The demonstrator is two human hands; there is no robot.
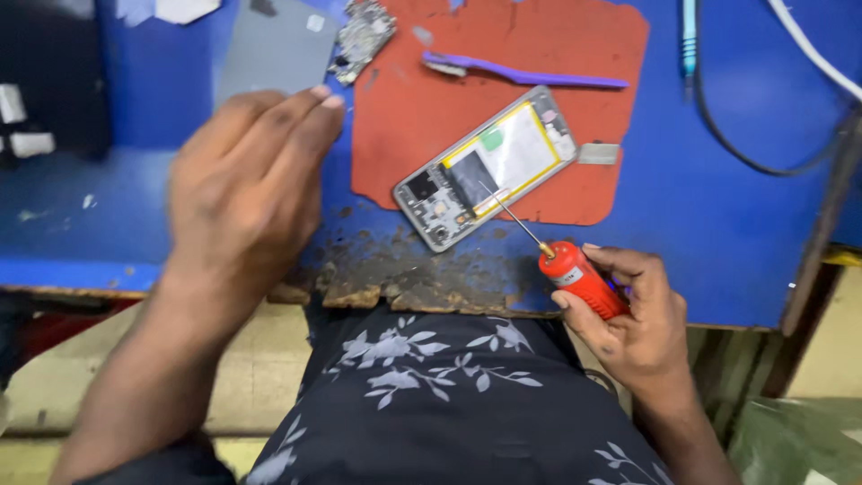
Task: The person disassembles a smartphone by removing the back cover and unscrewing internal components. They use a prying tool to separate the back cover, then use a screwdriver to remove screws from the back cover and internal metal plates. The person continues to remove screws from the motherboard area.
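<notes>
Here, the red-handled precision screwdriver [579,277] is gripped in the right hand [628,319], its thin tip resting on the opened back-off smartphone [489,166] on the red mat [404,117]; tip should be kept upright w/ the empty, spread left hand [247,189] steadying the phone.

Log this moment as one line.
right hand: grips red screwdriver, tip on opened phone | left hand: empty, raised over blue table | phone on red mat

white label on red screwdriver [567,276]
</notes>
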